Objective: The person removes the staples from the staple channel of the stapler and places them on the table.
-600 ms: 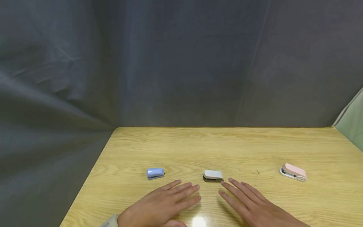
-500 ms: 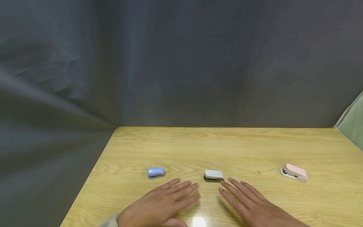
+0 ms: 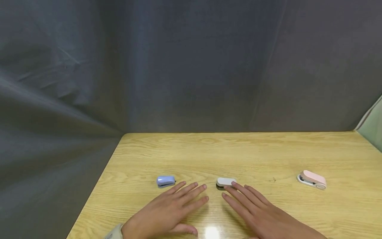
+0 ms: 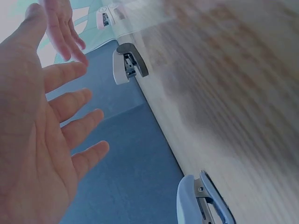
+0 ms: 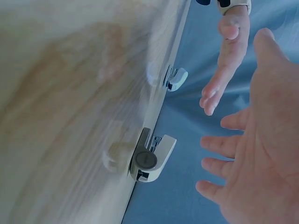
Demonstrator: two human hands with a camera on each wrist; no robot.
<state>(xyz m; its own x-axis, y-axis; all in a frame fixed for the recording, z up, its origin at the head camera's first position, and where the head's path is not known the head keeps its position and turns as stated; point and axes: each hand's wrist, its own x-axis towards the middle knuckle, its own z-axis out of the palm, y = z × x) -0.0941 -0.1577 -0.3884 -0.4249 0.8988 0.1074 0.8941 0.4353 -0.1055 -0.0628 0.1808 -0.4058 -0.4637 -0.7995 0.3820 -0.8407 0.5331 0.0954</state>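
Note:
Three small staplers stand apart in a row on the wooden table. The blue stapler (image 3: 165, 181) is at the left, the white stapler with a dark base (image 3: 224, 182) near the middle, the pink and white stapler (image 3: 311, 179) at the right. My left hand (image 3: 167, 209) hovers palm down with spread, straight fingers, just nearer to me than the blue stapler (image 4: 189, 203). Over the table my right hand (image 3: 256, 212) is likewise spread, its fingertips overlapping the white stapler in the head view. The right wrist view shows a gap between those fingers and the white stapler (image 5: 156, 156). Both hands hold nothing.
The wooden table (image 3: 209, 152) ends at a dark grey cloth (image 3: 191, 66) behind and at the left. A pale green cloth (image 3: 371, 129) hangs at the right edge. A bright light reflection lies on the table between the hands.
My right hand has moved slightly forward and left, its fingertips now overlapping the white stapler in the head view. The left hand has shifted slightly forward. The staplers stay in place as the view shifts slightly.

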